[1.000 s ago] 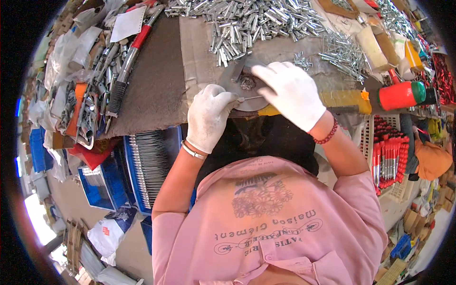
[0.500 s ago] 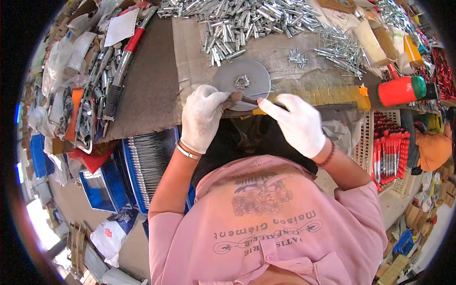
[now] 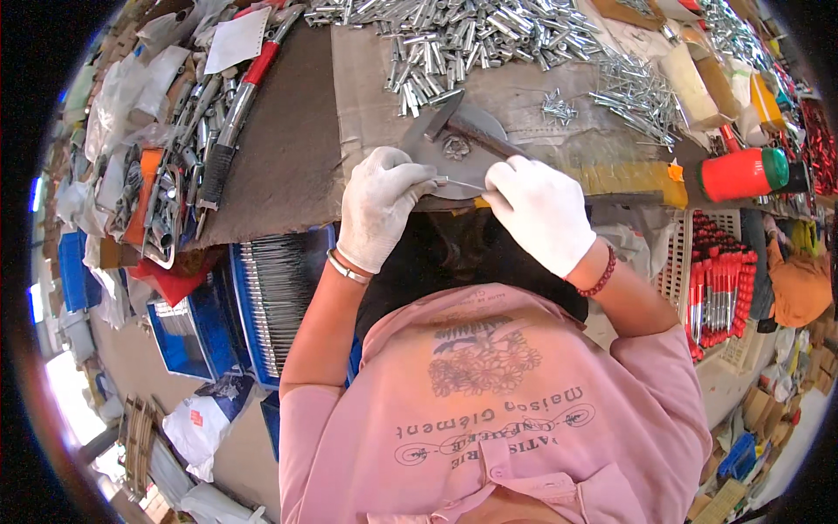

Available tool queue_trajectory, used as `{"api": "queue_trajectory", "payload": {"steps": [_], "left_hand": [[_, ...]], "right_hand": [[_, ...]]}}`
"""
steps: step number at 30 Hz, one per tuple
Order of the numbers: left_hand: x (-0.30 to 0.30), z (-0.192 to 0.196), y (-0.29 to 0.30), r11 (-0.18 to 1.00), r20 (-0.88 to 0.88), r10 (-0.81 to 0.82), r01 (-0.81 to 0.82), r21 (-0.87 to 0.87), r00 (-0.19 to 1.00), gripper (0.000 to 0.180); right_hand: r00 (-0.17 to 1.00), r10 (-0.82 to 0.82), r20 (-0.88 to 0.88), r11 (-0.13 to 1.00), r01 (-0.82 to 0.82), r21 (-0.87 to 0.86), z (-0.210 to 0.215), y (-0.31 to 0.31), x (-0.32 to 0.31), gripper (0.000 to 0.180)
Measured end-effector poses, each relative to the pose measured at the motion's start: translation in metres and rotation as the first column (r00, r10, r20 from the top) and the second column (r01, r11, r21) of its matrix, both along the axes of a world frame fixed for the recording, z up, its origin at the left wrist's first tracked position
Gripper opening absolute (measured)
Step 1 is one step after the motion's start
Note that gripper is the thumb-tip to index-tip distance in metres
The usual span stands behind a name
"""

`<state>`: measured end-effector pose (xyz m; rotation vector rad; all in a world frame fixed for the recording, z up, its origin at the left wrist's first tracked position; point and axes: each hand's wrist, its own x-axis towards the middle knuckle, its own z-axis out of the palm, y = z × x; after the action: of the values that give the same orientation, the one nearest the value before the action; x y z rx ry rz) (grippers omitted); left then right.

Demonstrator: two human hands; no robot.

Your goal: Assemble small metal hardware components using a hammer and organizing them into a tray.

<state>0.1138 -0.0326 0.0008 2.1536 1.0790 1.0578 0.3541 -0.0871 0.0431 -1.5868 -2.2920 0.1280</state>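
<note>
Fingers (image 3: pixel 410 179) of both gloved hands pinch a thin pin (image 3: pixel 461 183) (hammer (image 3: pixel 471 131) just behind).

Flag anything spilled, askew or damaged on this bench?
Nothing looks damaged. Loose nails lie scattered near the heap of metal tubes. Both gloved hands, left hand and right hand, pinch a thin pin beside a hammer.

Bright daylight, sharp centre, bent dark rim

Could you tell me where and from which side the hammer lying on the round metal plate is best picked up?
Probably by its handle, from the person's right. The hammer lies flat on the round metal plate, its head toward the upper left and its handle running down-right toward the right hand, bare along its middle.
</note>
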Motion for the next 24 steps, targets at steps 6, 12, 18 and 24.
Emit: {"api": "queue_trajectory", "payload": {"steps": [6,12,18,24], "left_hand": [[0.018,0.010,-0.034,0.972,0.029,0.234,-0.235,0.018,0.972,0.034],[0.029,0.023,-0.060,0.656,0.114,0.366,-0.170,-0.735,0.924,0.055],[0.017,0.029,-0.059,0.526,0.193,0.447,-0.082,-0.846,0.873,0.064],[-0.009,0.043,-0.063,0.615,0.395,0.537,-0.026,-0.788,0.746,0.059]], "right_hand": [[0.816,-0.134,-0.562,0.871,-0.174,-0.460,-0.020,-0.019,-0.002,0.021],[0.583,-0.561,-0.588,0.491,-0.336,-0.803,0.004,-0.021,-0.009,0.023],[0.560,-0.545,-0.624,0.505,-0.375,-0.778,0.000,-0.028,-0.031,0.019],[0.665,-0.368,-0.650,0.648,-0.318,-0.692,0.004,-0.024,-0.040,0.042]]}}
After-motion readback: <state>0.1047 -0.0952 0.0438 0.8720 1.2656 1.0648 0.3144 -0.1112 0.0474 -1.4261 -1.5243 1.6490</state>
